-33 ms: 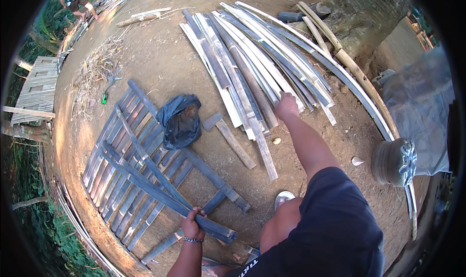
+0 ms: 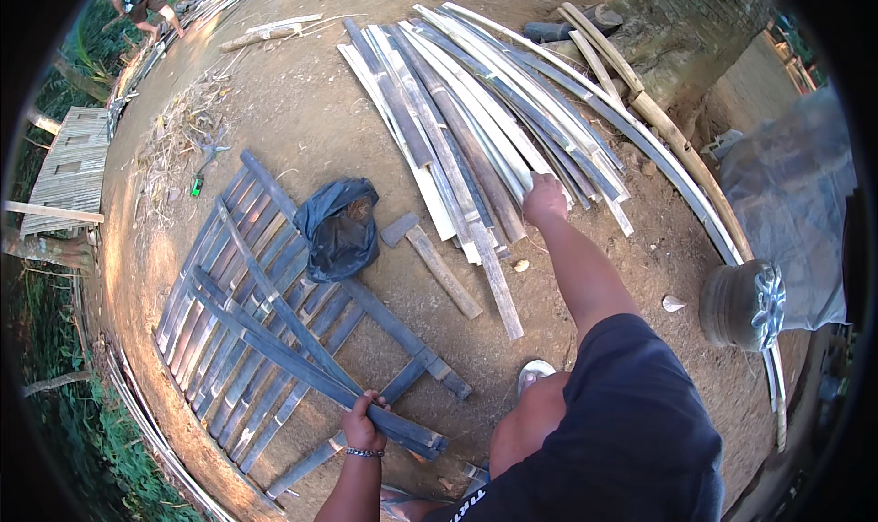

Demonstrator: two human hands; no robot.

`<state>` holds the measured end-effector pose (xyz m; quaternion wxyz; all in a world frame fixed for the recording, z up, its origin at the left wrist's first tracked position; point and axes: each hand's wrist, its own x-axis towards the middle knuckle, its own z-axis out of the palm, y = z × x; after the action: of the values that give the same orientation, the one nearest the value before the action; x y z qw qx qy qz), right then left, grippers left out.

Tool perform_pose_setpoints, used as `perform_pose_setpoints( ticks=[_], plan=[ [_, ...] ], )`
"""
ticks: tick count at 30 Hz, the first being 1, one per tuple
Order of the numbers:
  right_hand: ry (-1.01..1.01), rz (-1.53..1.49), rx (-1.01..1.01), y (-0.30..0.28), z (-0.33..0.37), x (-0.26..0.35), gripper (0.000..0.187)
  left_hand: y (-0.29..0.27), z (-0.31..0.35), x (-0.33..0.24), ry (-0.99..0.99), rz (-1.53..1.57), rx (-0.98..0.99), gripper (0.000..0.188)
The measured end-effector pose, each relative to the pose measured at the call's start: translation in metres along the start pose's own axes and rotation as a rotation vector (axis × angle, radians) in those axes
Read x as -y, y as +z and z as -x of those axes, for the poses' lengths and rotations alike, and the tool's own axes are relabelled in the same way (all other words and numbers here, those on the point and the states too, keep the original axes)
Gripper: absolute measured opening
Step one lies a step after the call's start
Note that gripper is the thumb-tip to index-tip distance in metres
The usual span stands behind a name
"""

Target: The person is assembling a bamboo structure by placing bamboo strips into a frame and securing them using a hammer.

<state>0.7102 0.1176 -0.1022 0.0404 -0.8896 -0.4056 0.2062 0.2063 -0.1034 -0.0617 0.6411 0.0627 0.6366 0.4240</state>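
Note:
My left hand [image 2: 362, 423] is closed round dark split bamboo strips [image 2: 288, 357], held slanting above a slatted bamboo frame [image 2: 343, 328] on the ground. My right hand [image 2: 546, 200] reaches forward, fingers curled on the near end of a pale bamboo strip [image 2: 506, 136]. That strip lies in a fanned pile of split bamboo; my fingertips are partly hidden. A hammer-like tool with a wooden handle [image 2: 444, 270] and a flat metal head lies between the pile and the frame. Beside it, a black plastic bag [image 2: 337, 243] with brownish contents rests on the frame's edge.
A tree trunk [image 2: 690, 42] stands at the far right, with bamboo poles [image 2: 660, 124] by it. A plastic container [image 2: 739, 307] and clear sheeting [image 2: 782, 211] are at the right. Dry scraps [image 2: 178, 142] lie left. Another person [image 2: 142, 0] is at the far left.
My right hand has shifted very slightly to the right on the pile. The left hand and its strips look the same.

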Motion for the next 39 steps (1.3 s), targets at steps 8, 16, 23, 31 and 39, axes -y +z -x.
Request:
perform_pose_setpoints(
  ticks=[8,16,23,31,39],
  plan=[
    [0.079,0.162,0.198,-0.021,0.014,-0.019,0.085,0.006,0.003,0.001,0.017,-0.015,-0.049,0.015],
    [0.058,0.37,0.018,-0.015,-0.036,-0.079,0.063,0.011,-0.006,0.008,-0.064,-0.015,0.012,0.016],
    [-0.162,0.304,0.017,-0.014,0.025,-0.044,0.054,0.002,-0.004,0.002,-0.001,-0.044,-0.039,0.017],
    [-0.05,0.005,0.085,-0.001,0.001,-0.083,0.07,0.013,-0.013,0.01,-0.037,-0.049,0.011,0.017],
    [-0.054,-0.471,0.108,-0.003,-0.024,-0.116,0.057,0.01,-0.01,0.008,-0.018,-0.029,-0.019,0.015]
  ],
)
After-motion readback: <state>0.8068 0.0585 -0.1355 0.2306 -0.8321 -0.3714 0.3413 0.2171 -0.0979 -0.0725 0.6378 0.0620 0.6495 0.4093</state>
